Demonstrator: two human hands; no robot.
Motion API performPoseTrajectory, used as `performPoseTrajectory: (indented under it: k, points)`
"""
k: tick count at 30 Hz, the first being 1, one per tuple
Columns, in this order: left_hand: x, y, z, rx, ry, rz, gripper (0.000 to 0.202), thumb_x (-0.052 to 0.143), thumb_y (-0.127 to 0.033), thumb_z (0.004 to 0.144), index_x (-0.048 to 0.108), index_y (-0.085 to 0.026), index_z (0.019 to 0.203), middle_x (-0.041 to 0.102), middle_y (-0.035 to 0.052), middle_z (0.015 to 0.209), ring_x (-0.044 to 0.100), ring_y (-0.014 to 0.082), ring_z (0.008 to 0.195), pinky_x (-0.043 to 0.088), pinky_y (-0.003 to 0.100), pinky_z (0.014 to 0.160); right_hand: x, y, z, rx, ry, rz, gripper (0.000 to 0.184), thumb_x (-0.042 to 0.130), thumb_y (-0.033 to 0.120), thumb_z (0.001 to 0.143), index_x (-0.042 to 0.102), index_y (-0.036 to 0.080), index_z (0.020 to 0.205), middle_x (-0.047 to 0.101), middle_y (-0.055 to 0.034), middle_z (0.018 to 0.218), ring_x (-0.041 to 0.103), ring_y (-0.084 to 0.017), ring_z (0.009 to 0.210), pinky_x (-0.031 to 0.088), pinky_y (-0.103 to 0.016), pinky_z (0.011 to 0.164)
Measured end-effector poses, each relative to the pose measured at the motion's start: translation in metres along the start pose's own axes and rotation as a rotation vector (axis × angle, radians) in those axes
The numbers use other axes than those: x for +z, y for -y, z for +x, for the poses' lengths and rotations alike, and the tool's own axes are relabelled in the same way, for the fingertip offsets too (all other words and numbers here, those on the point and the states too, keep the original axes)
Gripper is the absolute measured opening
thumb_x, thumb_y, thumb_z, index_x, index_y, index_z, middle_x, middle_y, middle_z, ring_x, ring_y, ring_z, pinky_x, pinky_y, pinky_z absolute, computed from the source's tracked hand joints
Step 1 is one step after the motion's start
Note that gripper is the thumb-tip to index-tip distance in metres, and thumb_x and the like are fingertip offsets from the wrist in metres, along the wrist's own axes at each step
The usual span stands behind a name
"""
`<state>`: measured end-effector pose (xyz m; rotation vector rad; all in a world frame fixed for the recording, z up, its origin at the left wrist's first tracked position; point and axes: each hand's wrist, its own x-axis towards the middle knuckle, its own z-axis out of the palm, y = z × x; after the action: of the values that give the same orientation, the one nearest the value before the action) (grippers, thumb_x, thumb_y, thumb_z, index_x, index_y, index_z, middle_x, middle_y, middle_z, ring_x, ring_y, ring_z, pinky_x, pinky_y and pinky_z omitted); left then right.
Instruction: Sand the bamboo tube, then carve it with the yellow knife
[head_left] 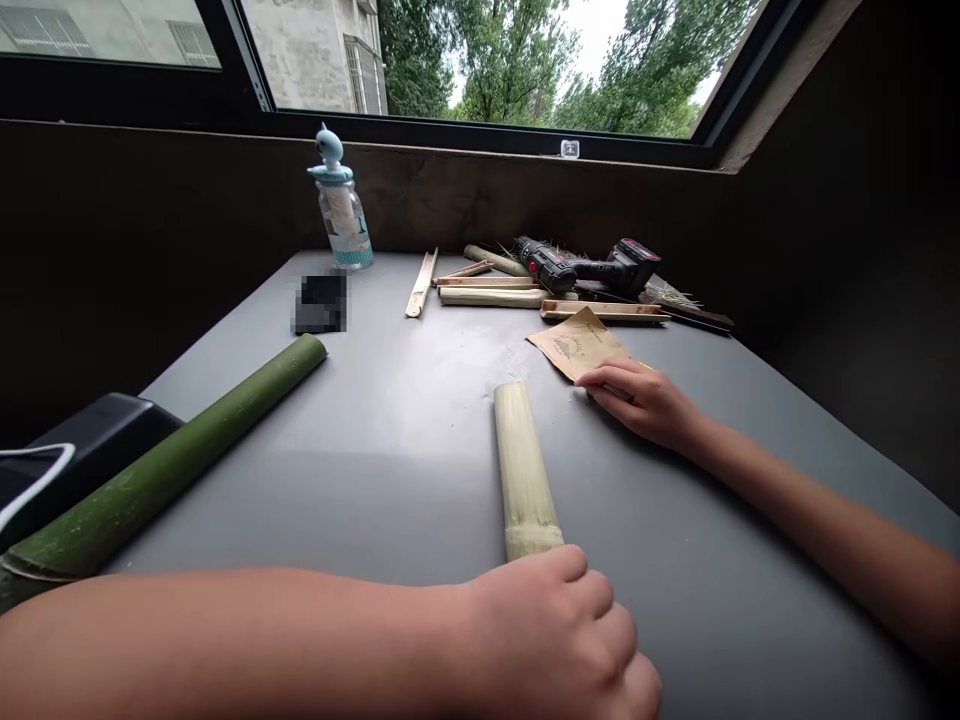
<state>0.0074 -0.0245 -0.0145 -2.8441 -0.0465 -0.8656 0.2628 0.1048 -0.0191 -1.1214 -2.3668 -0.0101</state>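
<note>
**Pale bamboo section [523,470] and brown paper sheet [577,345] met by two bare hands on a grey table [420,410].**
The left hand [555,630] is curled almost into a fist, with nothing held, and is pressed against the section's near end. The right hand [637,402] is laid nearly flat, fingers slightly bent, with the sheet's lower edge at its fingers; no pinch can be made out. A green bamboo tube [165,480] is laid to the left. Farther off, bamboo strips [487,296], a cordless drill [585,268] and a bottle [341,215] with a blue figure on its cap are placed near the wall.
</note>
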Motion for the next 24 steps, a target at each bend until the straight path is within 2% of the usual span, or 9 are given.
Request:
performPoseTrajectory:
  k: [4, 7, 10, 14, 16, 18, 22, 24]
  points:
    - [0.009, -0.002, -0.003, 0.018, -0.079, 0.028, 0.025, 0.06, -0.017, 0.074, 0.04, -0.019, 0.059, 0.037, -0.0008, 0.057, 0.033, 0.0135, 0.048, 0.021, 0.03, 0.049, -0.001, 0.012, 0.005, -0.106, -0.017, -0.08, 0.022, 0.045, 0.023, 0.096, 0.066, 0.021, 0.103, 0.068, -0.0077, 0.094, 0.065, -0.019, 0.081, 0.052, -0.032, 0.071]
    - [0.017, -0.005, -0.004, 0.007, -0.153, 0.06, 0.034, 0.064, -0.019, 0.072, 0.034, -0.021, 0.057, 0.037, -0.0013, 0.055, 0.032, 0.0133, 0.047, 0.018, 0.03, 0.049, -0.009, 0.029, 0.022, -0.247, 0.006, -0.146, 0.02, 0.048, 0.02, 0.094, 0.067, 0.023, 0.1, 0.07, -0.0057, 0.091, 0.065, -0.019, 0.079, 0.051, -0.034, 0.072]
    - [0.02, -0.008, -0.004, -0.022, -0.143, 0.057, 0.034, 0.066, -0.021, 0.071, 0.035, -0.021, 0.058, 0.04, -0.0007, 0.057, 0.036, 0.0145, 0.049, 0.018, 0.03, 0.049, -0.024, 0.056, 0.056, -0.381, 0.048, -0.196, 0.019, 0.051, 0.021, 0.092, 0.066, 0.026, 0.102, 0.07, -0.0042, 0.091, 0.064, -0.02, 0.083, 0.049, -0.037, 0.081]
    - [0.015, -0.007, -0.005, -0.05, -0.093, 0.021, 0.03, 0.069, -0.029, 0.074, 0.042, -0.02, 0.062, 0.043, -0.0001, 0.059, 0.043, 0.017, 0.052, 0.023, 0.031, 0.05, -0.033, 0.11, 0.117, -0.59, 0.08, -0.341, 0.024, 0.044, 0.022, 0.095, 0.064, 0.026, 0.108, 0.069, -0.005, 0.097, 0.06, -0.021, 0.09, 0.045, -0.039, 0.088]
    - [0.014, -0.007, -0.004, -0.042, -0.08, 0.018, 0.031, 0.069, -0.029, 0.073, 0.042, -0.02, 0.061, 0.042, -0.0002, 0.058, 0.044, 0.0174, 0.052, 0.024, 0.031, 0.05, -0.022, 0.138, 0.152, -0.651, 0.076, -0.396, 0.029, 0.037, 0.02, 0.097, 0.063, 0.022, 0.108, 0.067, -0.0071, 0.099, 0.057, -0.023, 0.091, 0.042, -0.039, 0.086]
    - [0.017, -0.006, -0.003, -0.02, -0.074, 0.025, 0.031, 0.069, -0.028, 0.071, 0.041, -0.021, 0.06, 0.041, -0.0004, 0.056, 0.044, 0.0177, 0.051, 0.023, 0.031, 0.048, 0.0, 0.163, 0.187, -0.68, 0.125, -0.386, 0.033, 0.031, 0.018, 0.098, 0.063, 0.02, 0.106, 0.066, -0.009, 0.101, 0.055, -0.024, 0.093, 0.039, -0.04, 0.083]
    - [0.033, -0.006, 0.0, 0.027, -0.073, 0.019, 0.026, 0.066, -0.025, 0.074, 0.045, -0.021, 0.058, 0.038, -0.0017, 0.05, 0.041, 0.0175, 0.045, 0.019, 0.029, 0.043, 0.057, 0.191, 0.252, -0.647, 0.152, -0.348, 0.024, 0.041, 0.013, 0.093, 0.064, 0.016, 0.093, 0.067, -0.0109, 0.099, 0.055, -0.024, 0.093, 0.036, -0.036, 0.078]
    - [0.037, -0.005, 0.001, 0.04, -0.046, -0.033, 0.021, 0.064, -0.024, 0.078, 0.053, -0.02, 0.059, 0.04, -0.0017, 0.05, 0.042, 0.0172, 0.045, 0.022, 0.029, 0.043, 0.075, 0.199, 0.274, -0.602, 0.158, -0.306, 0.021, 0.045, 0.013, 0.092, 0.065, 0.015, 0.088, 0.068, -0.0105, 0.094, 0.058, -0.022, 0.089, 0.036, -0.033, 0.076]
